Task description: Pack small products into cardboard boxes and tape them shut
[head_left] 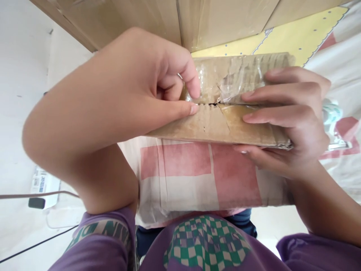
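A brown cardboard box (214, 126) with clear packing tape (239, 81) over its top lies in front of me. Along its middle seam the board is torn, with a ragged dark gap. My right hand (299, 109) grips the box's right end, fingers over the top and thumb along the near side. At the left part of the seam, my left hand (163, 82) has its fingers curled and its thumb and forefinger brought near each other in a pinch. Whatever is between those fingertips is too small to make out.
Beneath the box is a red-and-white checked cloth (180, 162). Large cardboard boxes (220, 22) stand behind, beside a yellow sheet (299, 37). A clear plastic item (332, 113) lies right of my hand. At left are a white power strip (45, 184) and cables.
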Demonstrator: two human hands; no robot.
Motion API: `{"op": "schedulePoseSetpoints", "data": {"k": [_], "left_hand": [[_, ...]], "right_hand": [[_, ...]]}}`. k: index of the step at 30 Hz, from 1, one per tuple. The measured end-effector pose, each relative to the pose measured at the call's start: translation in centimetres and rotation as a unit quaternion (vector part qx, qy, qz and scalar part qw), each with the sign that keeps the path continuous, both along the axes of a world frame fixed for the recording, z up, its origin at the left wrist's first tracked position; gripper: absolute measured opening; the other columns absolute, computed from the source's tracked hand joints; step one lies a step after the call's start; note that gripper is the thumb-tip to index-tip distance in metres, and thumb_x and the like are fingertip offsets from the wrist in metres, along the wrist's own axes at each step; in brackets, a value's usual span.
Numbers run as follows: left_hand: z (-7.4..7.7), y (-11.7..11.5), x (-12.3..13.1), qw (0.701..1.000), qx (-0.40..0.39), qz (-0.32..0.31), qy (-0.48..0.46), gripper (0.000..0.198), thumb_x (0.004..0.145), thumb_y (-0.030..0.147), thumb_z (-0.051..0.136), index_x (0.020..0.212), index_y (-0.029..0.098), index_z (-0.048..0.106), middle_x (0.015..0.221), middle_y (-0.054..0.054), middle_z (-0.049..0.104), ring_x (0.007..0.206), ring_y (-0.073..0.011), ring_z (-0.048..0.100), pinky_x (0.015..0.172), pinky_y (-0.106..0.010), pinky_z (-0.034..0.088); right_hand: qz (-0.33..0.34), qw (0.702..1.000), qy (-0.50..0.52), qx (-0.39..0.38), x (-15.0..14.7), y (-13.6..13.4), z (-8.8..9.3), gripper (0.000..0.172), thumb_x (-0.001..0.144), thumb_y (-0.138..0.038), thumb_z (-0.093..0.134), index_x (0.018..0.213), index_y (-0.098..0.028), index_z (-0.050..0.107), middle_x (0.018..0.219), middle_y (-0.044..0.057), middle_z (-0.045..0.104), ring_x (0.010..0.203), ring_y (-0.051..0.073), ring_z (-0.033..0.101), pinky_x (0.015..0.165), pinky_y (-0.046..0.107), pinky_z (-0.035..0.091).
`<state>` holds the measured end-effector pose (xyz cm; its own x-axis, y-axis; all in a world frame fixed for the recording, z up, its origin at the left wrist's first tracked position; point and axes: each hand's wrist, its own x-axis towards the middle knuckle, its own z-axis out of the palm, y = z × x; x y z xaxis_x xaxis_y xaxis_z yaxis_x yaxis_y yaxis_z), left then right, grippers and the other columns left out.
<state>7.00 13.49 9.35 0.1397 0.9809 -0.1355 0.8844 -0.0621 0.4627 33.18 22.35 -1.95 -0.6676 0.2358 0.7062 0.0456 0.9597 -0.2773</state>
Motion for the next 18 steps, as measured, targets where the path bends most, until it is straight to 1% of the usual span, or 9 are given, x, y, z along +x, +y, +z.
{"op": "schedulePoseSetpoints", "data": {"k": [2,4,6,8,10,12,15,18], "left_hand": [[-0.07,-0.02,-0.12,1.000,0.004,-0.005,0.011,0.030,0.091,0.043,0.052,0.096,0.023,0.074,0.056,0.009,0.050,0.047,-0.0020,0.042,0.066,-0.034,0.048],[-0.13,-0.03,-0.20,0.999,0.011,0.001,0.033,0.038,0.091,0.049,0.046,0.098,0.022,0.072,0.055,0.010,0.045,0.047,-0.0011,0.041,0.067,-0.036,0.048],[-0.15,-0.06,-0.20,0.998,0.012,0.008,0.054,0.047,0.091,0.055,0.040,0.103,0.022,0.071,0.056,0.010,0.039,0.050,-0.0025,0.046,0.071,-0.040,0.047],[-0.12,-0.11,-0.13,0.998,0.011,0.010,0.069,0.050,0.091,0.057,0.036,0.107,0.023,0.071,0.057,0.010,0.037,0.054,-0.0053,0.052,0.075,-0.044,0.046],[-0.08,-0.16,0.02,0.997,0.010,0.013,0.070,0.047,0.092,0.056,0.039,0.107,0.024,0.071,0.057,0.010,0.038,0.055,-0.0063,0.053,0.076,-0.043,0.046],[-0.08,-0.17,0.22,0.998,0.019,0.025,0.057,0.041,0.093,0.054,0.046,0.104,0.024,0.072,0.055,0.010,0.042,0.052,-0.0050,0.047,0.074,-0.039,0.044],[-0.14,-0.12,0.41,0.998,0.032,0.042,0.043,0.034,0.094,0.051,0.052,0.104,0.023,0.070,0.054,0.010,0.047,0.049,-0.0024,0.039,0.069,-0.035,0.040],[-0.09,-0.13,0.26,0.998,0.037,0.021,0.039,0.028,0.095,0.045,0.053,0.103,0.024,0.070,0.055,0.011,0.050,0.050,-0.0018,0.036,0.065,-0.032,0.037]], "right_hand": [[0.003,1.000,0.006,0.005,-0.05,0.06,-0.11,0.040,0.095,-0.056,0.065,0.122,-0.026,0.064,0.131,0.006,0.068,0.134,0.034,0.054,0.115,0.061,0.045],[0.001,1.000,0.009,0.001,-0.11,0.06,-0.20,0.040,0.095,-0.056,0.064,0.121,-0.026,0.065,0.132,0.006,0.068,0.134,0.035,0.054,0.115,0.062,0.045],[-0.001,1.000,0.010,-0.005,-0.15,0.02,-0.22,0.041,0.096,-0.058,0.064,0.122,-0.026,0.065,0.132,0.005,0.068,0.135,0.034,0.054,0.115,0.062,0.045],[-0.001,1.000,0.010,-0.009,-0.15,0.00,-0.20,0.040,0.096,-0.057,0.063,0.123,-0.027,0.065,0.131,0.005,0.068,0.136,0.034,0.054,0.116,0.061,0.044],[0.004,1.000,0.009,-0.007,-0.12,0.02,-0.15,0.041,0.096,-0.055,0.065,0.124,-0.025,0.065,0.131,0.007,0.068,0.136,0.035,0.054,0.116,0.060,0.044],[0.008,1.000,0.006,-0.004,-0.09,0.05,-0.10,0.042,0.095,-0.054,0.066,0.124,-0.024,0.065,0.131,0.008,0.068,0.135,0.036,0.054,0.117,0.060,0.044],[0.002,1.000,0.007,-0.009,-0.07,0.00,-0.02,0.040,0.094,-0.056,0.066,0.124,-0.029,0.065,0.130,0.005,0.069,0.135,0.035,0.055,0.117,0.059,0.044],[-0.009,1.000,0.003,-0.027,-0.10,-0.20,0.09,0.040,0.096,-0.057,0.064,0.129,-0.035,0.064,0.130,0.002,0.068,0.137,0.034,0.054,0.119,0.057,0.043]]}}
